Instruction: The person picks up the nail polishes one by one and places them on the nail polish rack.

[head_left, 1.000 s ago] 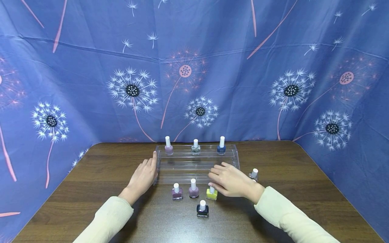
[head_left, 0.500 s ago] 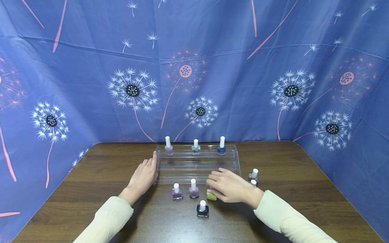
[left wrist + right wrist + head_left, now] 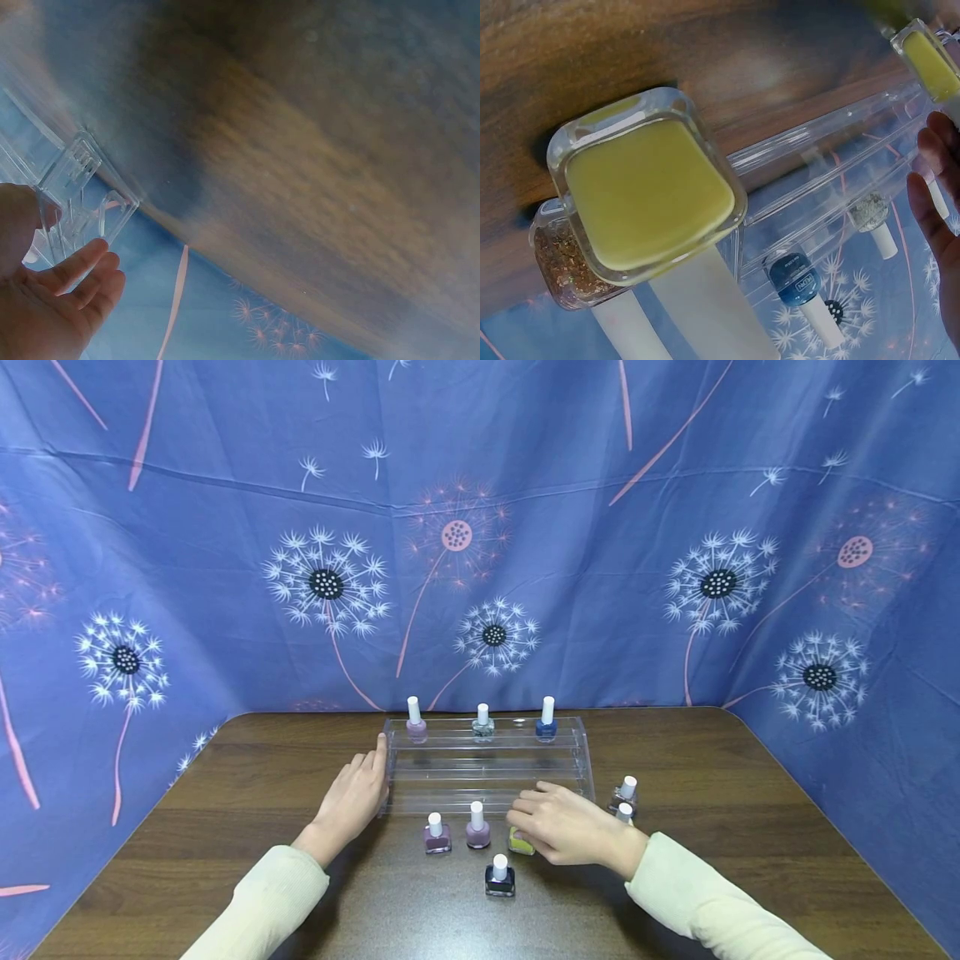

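A clear stepped acrylic display rack [image 3: 486,772] stands on the table. My left hand [image 3: 358,793] rests against its left end, index finger extended along the side; the left wrist view shows the other fingers [image 3: 94,281] fairly straight beside the clear end panel [image 3: 71,176]. My right hand [image 3: 566,827] is over a yellow nail polish bottle [image 3: 520,842] in front of the rack, pinching its cap, which the hand hides from above. Left of that bottle stand a mauve nail polish [image 3: 477,835] and a purple one [image 3: 437,838]. A black nail polish [image 3: 499,880] stands nearer me.
On the rack's top step stand lilac [image 3: 416,731], glittery [image 3: 483,727] and blue [image 3: 546,728] nail polishes. Right of the rack, near my right wrist, are a brown-glitter bottle [image 3: 570,259] and a second yellow bottle [image 3: 649,195]. A blue dandelion-print cloth [image 3: 480,552] hangs behind the table.
My right hand has shifted slightly left and toward me, now covering the yellow bottle's cap. The bottles beside the right wrist show more. My left hand stays put.
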Demonstrator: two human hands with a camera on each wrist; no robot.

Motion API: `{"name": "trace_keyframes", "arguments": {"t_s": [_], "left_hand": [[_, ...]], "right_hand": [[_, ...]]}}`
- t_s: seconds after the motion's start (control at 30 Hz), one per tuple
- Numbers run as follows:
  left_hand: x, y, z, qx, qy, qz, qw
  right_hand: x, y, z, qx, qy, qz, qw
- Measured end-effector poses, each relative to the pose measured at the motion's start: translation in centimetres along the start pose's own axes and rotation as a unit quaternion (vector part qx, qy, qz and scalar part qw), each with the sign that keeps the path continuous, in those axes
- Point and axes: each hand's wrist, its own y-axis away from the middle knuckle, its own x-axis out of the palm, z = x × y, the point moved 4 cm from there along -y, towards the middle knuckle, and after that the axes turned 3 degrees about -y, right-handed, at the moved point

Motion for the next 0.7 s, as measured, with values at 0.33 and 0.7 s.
{"name": "trace_keyframes", "arguments": {"t_s": [0.33,0.7], "left_hand": [[0.02,0.02,0.05,0.003,0.001,-0.003,1.0000],[0.13,0.04,0.09,0.004,0.003,0.003,1.0000]], "right_hand": [[0.07,-0.06,-0.02,-0.003,0.019,0.000,1.000],[0.15,0.01,-0.07,0.000,0.016,0.012,1.000]]}}
